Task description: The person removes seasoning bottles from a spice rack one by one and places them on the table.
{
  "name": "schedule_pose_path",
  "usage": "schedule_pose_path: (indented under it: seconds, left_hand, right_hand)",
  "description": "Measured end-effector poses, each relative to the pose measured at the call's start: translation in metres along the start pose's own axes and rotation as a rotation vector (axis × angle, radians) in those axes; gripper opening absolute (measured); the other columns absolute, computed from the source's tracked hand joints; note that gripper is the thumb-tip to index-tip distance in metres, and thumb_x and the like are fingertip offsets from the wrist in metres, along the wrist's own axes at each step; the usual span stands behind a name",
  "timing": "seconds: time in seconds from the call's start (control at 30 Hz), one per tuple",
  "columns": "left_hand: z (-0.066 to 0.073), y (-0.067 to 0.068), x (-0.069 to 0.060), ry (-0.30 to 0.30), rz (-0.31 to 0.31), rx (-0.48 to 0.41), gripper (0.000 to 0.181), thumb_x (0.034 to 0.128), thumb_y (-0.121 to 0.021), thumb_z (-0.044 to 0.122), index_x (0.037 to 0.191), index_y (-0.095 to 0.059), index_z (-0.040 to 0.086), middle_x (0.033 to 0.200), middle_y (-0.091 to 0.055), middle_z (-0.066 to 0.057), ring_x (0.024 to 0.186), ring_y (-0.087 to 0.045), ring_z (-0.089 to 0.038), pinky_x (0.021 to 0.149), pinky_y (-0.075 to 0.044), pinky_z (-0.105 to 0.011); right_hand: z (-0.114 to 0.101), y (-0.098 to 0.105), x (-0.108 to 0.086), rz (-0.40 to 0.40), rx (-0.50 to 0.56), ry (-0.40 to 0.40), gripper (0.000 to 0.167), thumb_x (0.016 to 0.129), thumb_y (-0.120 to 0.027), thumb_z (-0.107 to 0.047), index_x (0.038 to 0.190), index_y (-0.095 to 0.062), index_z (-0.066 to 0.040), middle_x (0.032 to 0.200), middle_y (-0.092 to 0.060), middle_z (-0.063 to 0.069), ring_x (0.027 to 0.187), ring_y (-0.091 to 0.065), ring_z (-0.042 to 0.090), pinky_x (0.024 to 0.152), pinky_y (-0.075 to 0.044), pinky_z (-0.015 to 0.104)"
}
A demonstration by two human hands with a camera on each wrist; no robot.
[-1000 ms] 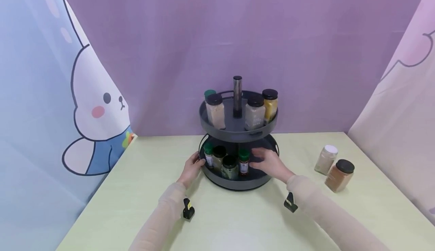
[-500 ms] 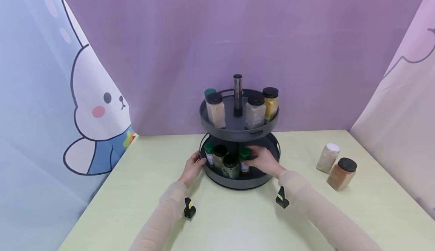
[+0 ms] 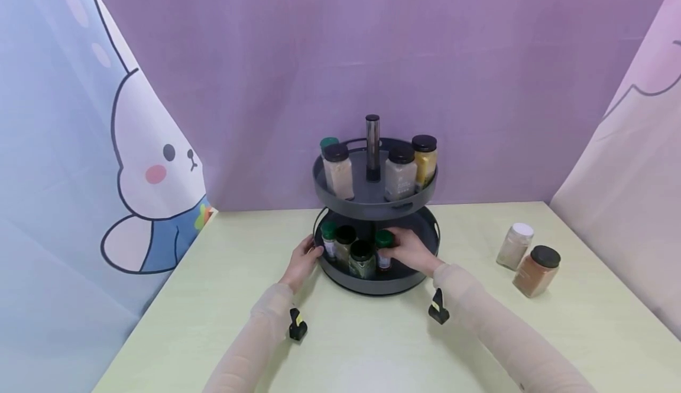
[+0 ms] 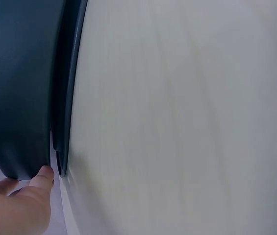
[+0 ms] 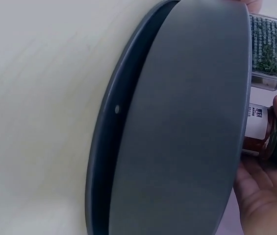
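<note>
A dark grey two-tier turntable rack stands on the table, with a lower tray (image 3: 372,287) and an upper tray (image 3: 367,210). My left hand (image 3: 302,262) holds the lower tray's left rim, its fingers (image 4: 41,178) against the outer wall. Inside that tray, my right hand (image 3: 412,252) grips a small green-capped spice jar (image 5: 257,125) with red contents, thumb on one side and fingers on the other. Beside it are a jar of green herbs (image 3: 362,262), another black-capped jar (image 3: 344,245) and a second green-capped jar (image 3: 328,242).
Several jars stand on the upper tray, among them a yellow one (image 3: 425,161) and a black-capped one (image 3: 340,174). On the table's right side are a white-capped jar (image 3: 515,246) and a black-capped orange-brown jar (image 3: 536,272). A purple curtain (image 3: 266,85) hangs behind.
My right hand has moved left from beside the green-capped jar and taken hold of it. The left hand keeps its place on the rim.
</note>
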State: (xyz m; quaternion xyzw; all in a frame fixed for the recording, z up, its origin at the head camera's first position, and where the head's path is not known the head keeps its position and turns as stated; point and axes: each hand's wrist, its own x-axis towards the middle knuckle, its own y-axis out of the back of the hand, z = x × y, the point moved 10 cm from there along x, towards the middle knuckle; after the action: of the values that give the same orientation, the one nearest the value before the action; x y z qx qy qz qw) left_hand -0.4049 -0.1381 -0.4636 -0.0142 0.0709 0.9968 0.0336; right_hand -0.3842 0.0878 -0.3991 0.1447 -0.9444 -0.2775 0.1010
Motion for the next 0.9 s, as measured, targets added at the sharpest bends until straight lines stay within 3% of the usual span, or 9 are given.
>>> schedule_pose_path:
  seconds: [0.33, 0.9]
  left_hand:
    - [-0.001, 0.000, 0.002, -0.009, -0.006, -0.020, 0.057, 0.0946, -0.045, 0.012, 0.144, -0.020, -0.001, 0.148, -0.024, -0.023, 0.135, -0.027, -0.034, 0.110, -0.028, -0.044]
    - [-0.002, 0.002, 0.001, -0.003, 0.025, 0.009, 0.058, 0.0936, -0.047, 0.013, 0.143, -0.021, -0.002, 0.147, -0.027, -0.022, 0.136, -0.027, -0.033, 0.110, -0.030, -0.043]
  right_hand:
    - [-0.001, 0.005, -0.002, 0.060, -0.017, -0.010, 0.028, 0.079, -0.071, -0.015, 0.104, -0.063, -0.007, 0.090, -0.068, 0.005, 0.075, -0.062, 0.011, 0.068, -0.052, 0.026]
    - [-0.014, 0.026, -0.006, 0.107, -0.072, 0.058, 0.030, 0.078, -0.073, -0.021, 0.103, -0.064, -0.007, 0.093, -0.069, 0.006, 0.077, -0.065, 0.012, 0.066, -0.054, 0.025]
